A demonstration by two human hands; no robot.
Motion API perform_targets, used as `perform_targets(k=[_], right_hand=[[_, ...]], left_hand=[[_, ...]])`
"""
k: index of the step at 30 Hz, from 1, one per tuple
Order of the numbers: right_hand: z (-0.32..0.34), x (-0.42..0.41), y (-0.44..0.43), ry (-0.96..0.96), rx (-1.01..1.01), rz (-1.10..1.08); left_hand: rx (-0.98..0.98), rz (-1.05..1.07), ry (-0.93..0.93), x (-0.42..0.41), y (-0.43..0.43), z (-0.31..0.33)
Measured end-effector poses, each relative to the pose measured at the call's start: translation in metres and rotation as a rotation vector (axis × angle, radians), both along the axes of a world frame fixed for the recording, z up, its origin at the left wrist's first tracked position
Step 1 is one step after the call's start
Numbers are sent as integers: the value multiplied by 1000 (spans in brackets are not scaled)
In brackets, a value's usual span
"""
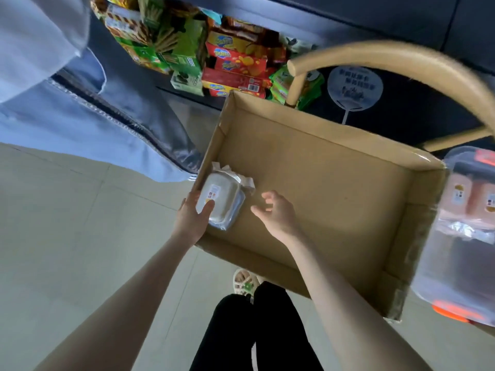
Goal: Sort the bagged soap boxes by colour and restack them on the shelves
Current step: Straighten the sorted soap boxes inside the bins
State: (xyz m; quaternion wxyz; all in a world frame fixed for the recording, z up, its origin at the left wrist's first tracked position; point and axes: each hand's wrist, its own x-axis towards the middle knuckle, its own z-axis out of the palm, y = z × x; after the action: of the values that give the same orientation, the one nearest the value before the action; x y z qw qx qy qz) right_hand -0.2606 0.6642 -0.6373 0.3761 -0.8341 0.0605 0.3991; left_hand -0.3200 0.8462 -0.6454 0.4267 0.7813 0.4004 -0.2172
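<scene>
Left hand [193,219] has its fingers clamped on the white bagged soap box [220,201], which sits in the near-left corner of the cardboard carton [321,124], against the wall, likely the last one to lift out. Right hand [276,214] hovers just beside it, fingers spread, holding nothing, probably ready to support. Pink soap boxes [471,199] sit in a clear bin [455,285] at right, cut off by the frame. Target shelves not identifiable.

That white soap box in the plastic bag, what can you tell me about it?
The bagged soap box looks white, rounded at the corners, with a small printed label on top. Its clear wrap bunches into a crumpled tail at the far end. It sits in the cardboard carton's near-left corner, held by the left hand, thumb on top. The right hand is open, not touching it.
</scene>
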Motion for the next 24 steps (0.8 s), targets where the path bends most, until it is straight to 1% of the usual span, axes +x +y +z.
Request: perform_targets(k=[6,9,12,15,17,20,22,24], right_hand=[[-45,-6,19,197,87,-155],[-59,-10,26,290,159,-316],[-66,-14,31,335,233,-438],[-75,-19,35,332,328,-557],[-82,-23,34,307,321,-589],[-93,-34,27,284,316,-647],[-99,-43,22,305,363,-703],[-103,-50,19,313,397,-753]], left_hand=[[60,-33,31,1,3,-36],[113,-82,61,5,4,-44],[102,-116,57,8,2,-47],[8,-125,-6,7,-4,-52],[-27,-127,-27,7,-9,-55],[-26,-87,-65,7,-11,-64],[-46,-40,-37,5,-7,-70],[-54,9,38,4,-1,-78]])
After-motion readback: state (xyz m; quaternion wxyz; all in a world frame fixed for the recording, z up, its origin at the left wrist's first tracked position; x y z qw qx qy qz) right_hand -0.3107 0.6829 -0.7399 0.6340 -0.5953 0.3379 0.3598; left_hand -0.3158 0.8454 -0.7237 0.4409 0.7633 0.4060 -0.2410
